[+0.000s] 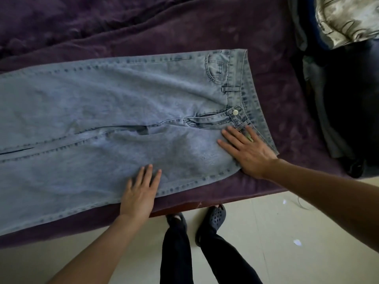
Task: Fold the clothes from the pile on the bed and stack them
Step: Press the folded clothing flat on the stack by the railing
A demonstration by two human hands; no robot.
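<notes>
Jeans (114, 111) spread face up across the near part of the bed (225, 33), waistband to the right, legs running off left out of view. Left hand (139, 193) flat on the near leg at its outer seam, fingers (148, 171) straight and together, gripping nothing. Right hand (249, 154) flat just below the fly near the waistband, fingers (227, 134) splayed wide, likewise holding nothing, only pressing.

Step in hand, by the look of it: smoothing before the first fold. To do it well: sweep palms outward from the crotch toward the hems, flatten the ripple along the inner seam where the two legs gape, close the open fly, square the waistband. Then, probably, lift the near leg over onto the far one, outer seams matched, before halving lengthways. Risk: soft bedding beneath bunching and dragging the denim askew.

Bed covered with a plush dark purple blanket (82, 23), rumpled at the far side. Pile of remaining clothes (344, 83) at the right end, dark items under a pale patterned piece. No folded stack in view. Pale tiled floor (276, 232) below, with scraps of paper, dark trousers and clogs (213, 217) at the bed's edge.
</notes>
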